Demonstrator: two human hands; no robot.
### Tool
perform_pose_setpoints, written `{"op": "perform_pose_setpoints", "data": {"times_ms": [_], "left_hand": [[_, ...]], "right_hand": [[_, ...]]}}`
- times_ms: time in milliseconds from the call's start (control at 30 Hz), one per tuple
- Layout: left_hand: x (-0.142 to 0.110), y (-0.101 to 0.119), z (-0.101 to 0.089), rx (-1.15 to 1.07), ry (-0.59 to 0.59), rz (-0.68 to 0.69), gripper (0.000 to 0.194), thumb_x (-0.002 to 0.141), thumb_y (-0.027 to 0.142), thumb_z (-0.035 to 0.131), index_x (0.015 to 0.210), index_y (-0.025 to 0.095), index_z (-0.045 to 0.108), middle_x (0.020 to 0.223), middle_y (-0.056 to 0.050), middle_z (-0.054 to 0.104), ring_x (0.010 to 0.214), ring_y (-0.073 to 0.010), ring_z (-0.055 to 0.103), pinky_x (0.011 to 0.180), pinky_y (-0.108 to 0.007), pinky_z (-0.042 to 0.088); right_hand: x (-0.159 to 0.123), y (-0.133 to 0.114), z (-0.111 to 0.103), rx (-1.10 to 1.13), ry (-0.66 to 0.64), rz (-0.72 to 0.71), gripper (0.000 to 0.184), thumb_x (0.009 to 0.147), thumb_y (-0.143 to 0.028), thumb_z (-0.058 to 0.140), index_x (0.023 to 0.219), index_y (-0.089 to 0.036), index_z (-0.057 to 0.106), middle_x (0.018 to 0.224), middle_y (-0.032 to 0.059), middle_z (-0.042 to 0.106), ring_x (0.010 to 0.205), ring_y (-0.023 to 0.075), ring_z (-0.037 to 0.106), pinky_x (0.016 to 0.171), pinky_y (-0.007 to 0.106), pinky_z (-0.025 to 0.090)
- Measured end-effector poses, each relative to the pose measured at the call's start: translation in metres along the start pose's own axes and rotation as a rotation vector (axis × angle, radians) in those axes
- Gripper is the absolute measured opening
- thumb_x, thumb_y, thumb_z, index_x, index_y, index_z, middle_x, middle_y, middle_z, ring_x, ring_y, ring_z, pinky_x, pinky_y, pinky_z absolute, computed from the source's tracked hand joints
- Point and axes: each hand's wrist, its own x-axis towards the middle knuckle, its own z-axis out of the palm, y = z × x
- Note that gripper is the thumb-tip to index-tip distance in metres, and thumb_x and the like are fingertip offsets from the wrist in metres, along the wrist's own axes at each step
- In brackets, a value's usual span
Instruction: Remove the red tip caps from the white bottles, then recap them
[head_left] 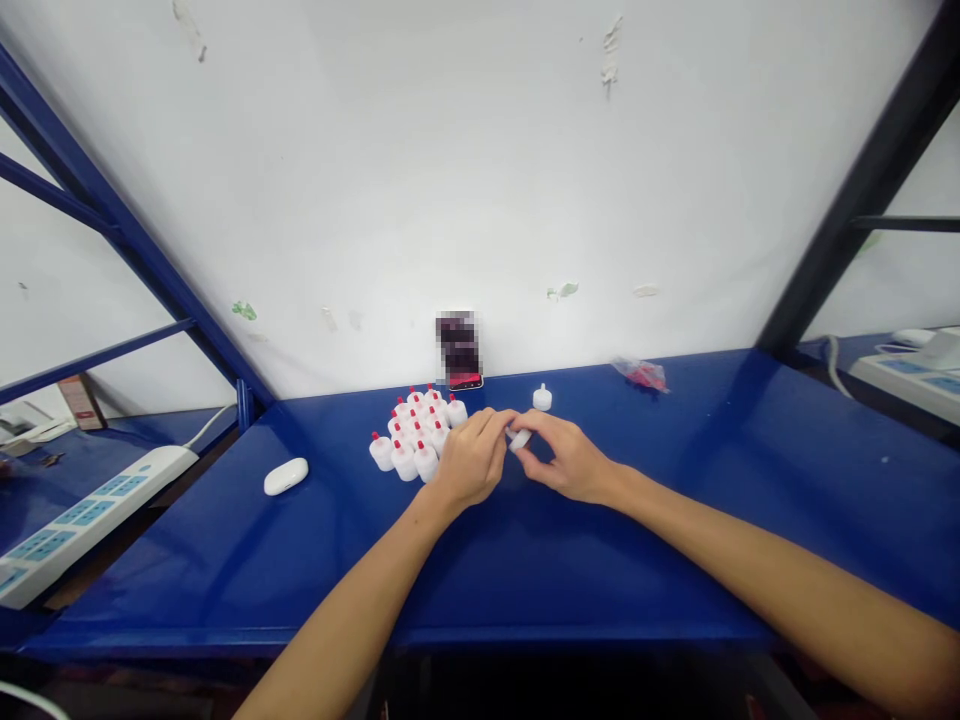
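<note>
Between my fingertips is a small white squeeze bottle [519, 439], tilted on its side over the blue table. My right hand [568, 460] grips its body with thumb and fingers. The fingers of my left hand [474, 452] are pinched together at the bottle's narrow end; whatever is in that pinch is hidden. Just left of that hand stand several white bottles with red caps [404, 461], packed close together. Behind my right hand a single white bottle without a red cap [542, 398] stands upright, its white nozzle showing.
A clear bag with small red pieces [646, 376] lies at the back right of the blue table [600, 570]. A phone [460, 350] leans on the wall. A white oval case [286, 476] lies left, and a power strip [97, 515] runs beyond the left edge.
</note>
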Motion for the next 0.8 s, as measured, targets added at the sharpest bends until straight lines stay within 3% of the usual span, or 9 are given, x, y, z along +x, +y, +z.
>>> {"op": "perform_pose_setpoints", "data": {"times_ms": [100, 267, 400, 500, 600, 700, 800], "left_hand": [[0.003, -0.001, -0.004, 0.162, -0.071, 0.021, 0.025, 0.094, 0.017, 0.036, 0.110, 0.016, 0.055, 0.090, -0.008, 0.061, 0.082, -0.0206, 0.056, 0.072, -0.034, 0.046], [0.006, -0.001, -0.004, 0.304, -0.111, 0.077, 0.019, 0.093, 0.020, 0.038, 0.097, 0.015, 0.056, 0.082, -0.006, 0.060, 0.075, -0.0217, 0.052, 0.067, -0.035, 0.043], [0.004, -0.007, -0.001, 0.292, -0.115, 0.092, 0.018, 0.092, 0.022, 0.036, 0.093, 0.016, 0.053, 0.080, -0.007, 0.060, 0.073, -0.0227, 0.051, 0.064, -0.036, 0.041], [0.004, -0.009, 0.002, 0.277, -0.159, 0.073, 0.017, 0.091, 0.029, 0.037, 0.085, 0.019, 0.049, 0.079, -0.008, 0.058, 0.072, -0.0239, 0.051, 0.062, -0.037, 0.040], [0.005, -0.011, 0.000, 0.307, -0.191, 0.044, 0.016, 0.088, 0.031, 0.040, 0.077, 0.021, 0.046, 0.075, -0.008, 0.057, 0.070, -0.0242, 0.050, 0.062, -0.037, 0.039], [0.003, -0.015, -0.012, 0.388, -0.110, -0.090, 0.016, 0.086, 0.022, 0.037, 0.072, 0.022, 0.046, 0.068, -0.007, 0.053, 0.067, -0.0231, 0.049, 0.063, -0.036, 0.039], [0.002, -0.017, -0.025, 0.388, -0.015, -0.172, 0.020, 0.086, 0.016, 0.033, 0.077, 0.020, 0.049, 0.069, -0.006, 0.053, 0.067, -0.0216, 0.048, 0.064, -0.035, 0.039]], "right_hand": [[0.003, -0.002, -0.003, 0.166, 0.061, 0.151, 0.021, 0.095, -0.031, 0.046, 0.110, -0.021, 0.057, 0.096, 0.0050, 0.065, 0.074, 0.0158, 0.059, 0.071, 0.030, 0.050], [0.008, -0.007, -0.005, 0.523, -0.005, 0.289, 0.029, 0.096, -0.041, 0.046, 0.110, -0.019, 0.059, 0.083, 0.0017, 0.061, 0.063, 0.0130, 0.057, 0.061, 0.027, 0.050], [0.008, -0.016, -0.004, 0.578, -0.048, 0.320, 0.029, 0.092, -0.045, 0.054, 0.106, -0.020, 0.059, 0.083, 0.0006, 0.059, 0.065, 0.0130, 0.056, 0.063, 0.027, 0.050], [0.008, -0.022, 0.000, 0.498, -0.084, 0.290, 0.033, 0.081, -0.044, 0.069, 0.100, -0.021, 0.054, 0.082, -0.0015, 0.056, 0.066, 0.0123, 0.052, 0.064, 0.026, 0.049], [0.008, -0.024, 0.002, 0.331, -0.074, 0.235, 0.029, 0.082, -0.043, 0.068, 0.085, -0.022, 0.048, 0.073, -0.0033, 0.051, 0.062, 0.0118, 0.046, 0.060, 0.024, 0.043], [0.008, -0.018, -0.004, 0.065, 0.024, 0.174, 0.036, 0.090, -0.044, 0.057, 0.066, -0.021, 0.041, 0.063, -0.0021, 0.049, 0.057, 0.0123, 0.043, 0.058, 0.026, 0.039], [0.009, -0.003, -0.019, -0.182, 0.128, 0.213, 0.033, 0.091, -0.045, 0.053, 0.068, -0.021, 0.048, 0.066, 0.0014, 0.055, 0.060, 0.0153, 0.048, 0.064, 0.029, 0.041]]}}
